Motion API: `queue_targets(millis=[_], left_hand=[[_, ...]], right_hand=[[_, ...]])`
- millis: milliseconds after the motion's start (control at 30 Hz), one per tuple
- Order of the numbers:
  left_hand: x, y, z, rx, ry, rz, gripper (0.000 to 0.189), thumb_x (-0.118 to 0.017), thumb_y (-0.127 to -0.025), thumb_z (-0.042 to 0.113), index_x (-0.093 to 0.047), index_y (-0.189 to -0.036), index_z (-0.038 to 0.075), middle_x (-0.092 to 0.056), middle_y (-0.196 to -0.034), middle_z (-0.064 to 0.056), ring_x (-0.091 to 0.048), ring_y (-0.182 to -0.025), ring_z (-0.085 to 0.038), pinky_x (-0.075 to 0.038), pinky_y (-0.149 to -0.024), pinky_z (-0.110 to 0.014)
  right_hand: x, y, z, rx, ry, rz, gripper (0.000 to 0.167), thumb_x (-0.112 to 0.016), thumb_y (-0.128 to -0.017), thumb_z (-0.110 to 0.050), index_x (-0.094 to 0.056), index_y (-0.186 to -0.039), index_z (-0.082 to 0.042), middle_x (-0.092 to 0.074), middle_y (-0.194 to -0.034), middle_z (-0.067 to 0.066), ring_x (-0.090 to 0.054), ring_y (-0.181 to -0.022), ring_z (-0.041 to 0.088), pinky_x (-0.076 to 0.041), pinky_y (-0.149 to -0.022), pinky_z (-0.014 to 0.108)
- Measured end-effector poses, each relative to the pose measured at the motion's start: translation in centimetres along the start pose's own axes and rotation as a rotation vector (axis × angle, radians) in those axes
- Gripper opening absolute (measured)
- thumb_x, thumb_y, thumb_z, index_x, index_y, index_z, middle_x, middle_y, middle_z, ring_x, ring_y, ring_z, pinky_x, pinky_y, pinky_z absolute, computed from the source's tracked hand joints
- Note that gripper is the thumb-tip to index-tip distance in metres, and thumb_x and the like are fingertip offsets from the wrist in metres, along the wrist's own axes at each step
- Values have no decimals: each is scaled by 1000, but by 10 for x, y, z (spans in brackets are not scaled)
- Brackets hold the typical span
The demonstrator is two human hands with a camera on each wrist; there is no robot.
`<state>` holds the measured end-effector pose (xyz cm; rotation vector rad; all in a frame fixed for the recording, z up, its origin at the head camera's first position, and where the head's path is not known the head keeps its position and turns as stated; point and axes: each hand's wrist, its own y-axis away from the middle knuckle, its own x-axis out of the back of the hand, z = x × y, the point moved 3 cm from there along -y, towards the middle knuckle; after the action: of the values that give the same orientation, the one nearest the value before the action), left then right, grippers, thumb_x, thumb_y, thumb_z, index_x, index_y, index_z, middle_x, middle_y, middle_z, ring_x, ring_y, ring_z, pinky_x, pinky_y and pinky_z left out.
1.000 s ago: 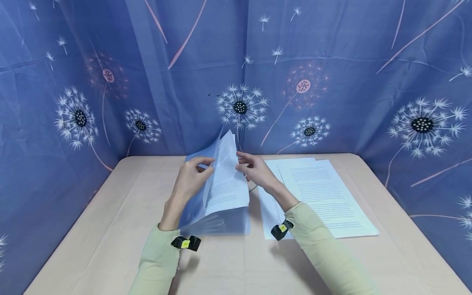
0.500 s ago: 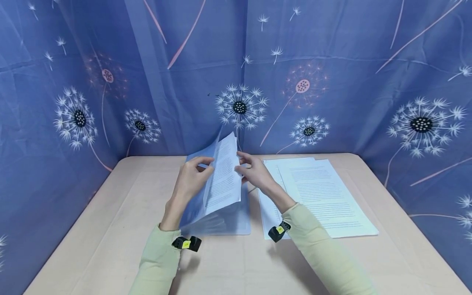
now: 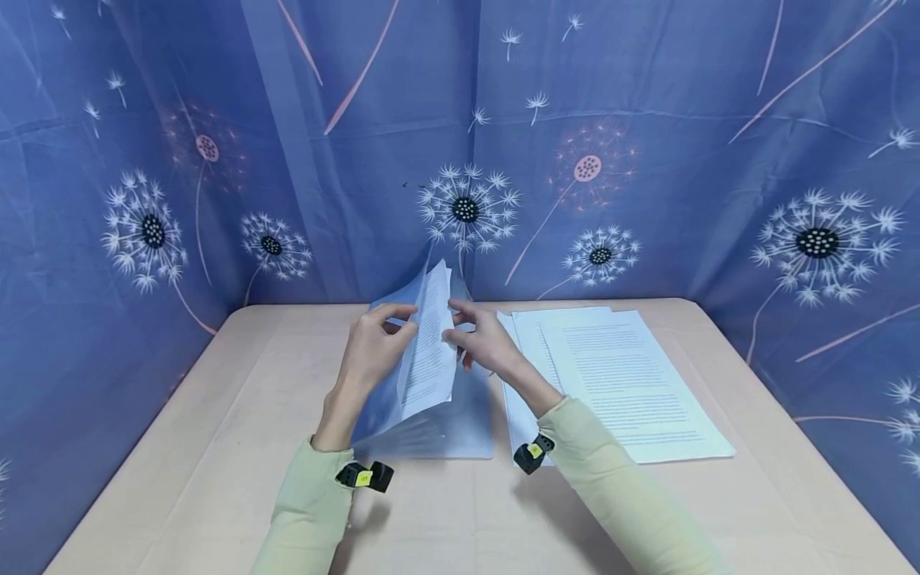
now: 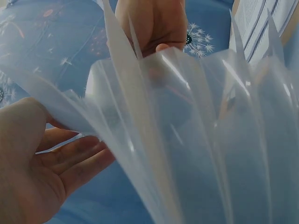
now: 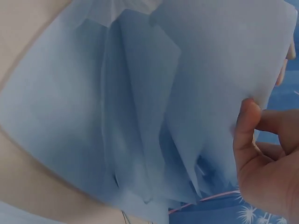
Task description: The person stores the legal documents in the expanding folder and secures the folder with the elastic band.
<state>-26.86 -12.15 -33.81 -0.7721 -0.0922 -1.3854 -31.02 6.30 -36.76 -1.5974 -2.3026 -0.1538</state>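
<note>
A translucent bluish expanding file folder [image 3: 467, 431] stands fanned apart in the middle of the table, its clear pleats [image 4: 233, 140] large in the left wrist view. My left hand [image 3: 374, 343] pinches the folder's left side between thumb and fingers. White printed sheets [image 3: 430, 351] stand upright and slightly curved between my two hands. Their right edge is pinched by my right hand [image 3: 485, 339], whose thumb lies on the near face. In the right wrist view, this hand [image 5: 273, 163] grips the edge of a pale sheet. The sheets' lower ends are partly hidden by the pleats.
To the right of the folder, overlapping printed papers [image 3: 632, 375] lie flat on the beige tabletop [image 3: 237, 431]. A blue curtain [image 3: 359, 184] with dandelion prints hangs behind and along both sides of the table. Each wrist wears a small black camera [image 3: 365, 476].
My right hand has drifted left with the edge of the printed sheets, which now stand more edge-on and closer to my left hand. The left hand has stayed nearly still.
</note>
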Motion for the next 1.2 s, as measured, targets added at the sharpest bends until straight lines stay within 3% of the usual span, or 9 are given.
queue_targets(millis=[67,367,533,600,733,1000,1200], left_hand=[[0,0,1,-3,2,4,29,-61,-90,13,-74,-115,6,-72,-109,-14,-72,-83,-25,-58,-71,-41],[-1,0,1,-9,11,12,29,-62,-89,13,-74,-114,5,-72,-108,-14,-72,-83,-26,-59,-71,-42],[-2,0,1,-4,6,4,28,-62,-90,14,-74,-114,8,-72,-108,-12,-72,-83,-25,-58,-71,-40],[-2,0,1,-5,1,-1,28,-61,-90,14,-74,-115,8,-72,-108,-12,-72,-83,-25,-58,-70,-40],[-2,1,1,-10,-4,-6,29,-61,-90,14,-73,-115,6,-72,-109,-12,-72,-84,-26,-58,-70,-39],[-2,1,-1,-7,1,2,29,-60,-90,14,-74,-114,7,-72,-108,-11,-71,-83,-25,-56,-68,-36],[-2,1,-3,-2,9,-2,29,-59,-90,14,-74,-114,8,-72,-109,-12,-71,-85,-27,-55,-68,-33]], right_hand=[[-3,0,0,1,23,-8,62,-60,-96,-11,-36,-153,-7,-58,-125,18,-57,-53,12,-52,-47,36],[-10,2,-3,-6,73,-6,61,-62,-96,-15,-39,-153,-13,-59,-125,13,-54,-45,11,-53,-55,55],[-6,4,-2,-3,87,-21,63,-63,-96,-18,-38,-153,-12,-60,-125,13,-55,-49,12,-53,-50,44],[-3,6,-1,-2,93,-23,63,-63,-96,-22,-38,-153,-12,-61,-126,12,-57,-52,13,-52,-49,38],[8,11,3,8,101,-4,57,-61,-97,-25,-44,-150,-12,-62,-124,10,-61,-58,17,-53,-51,37],[33,18,10,37,87,41,46,-59,-99,-24,-54,-143,-10,-63,-119,11,-61,-75,48,-54,-52,39],[52,26,14,44,118,68,41,-60,-99,-23,-58,-139,-13,-62,-114,12,-62,-69,41,-53,-52,38]])
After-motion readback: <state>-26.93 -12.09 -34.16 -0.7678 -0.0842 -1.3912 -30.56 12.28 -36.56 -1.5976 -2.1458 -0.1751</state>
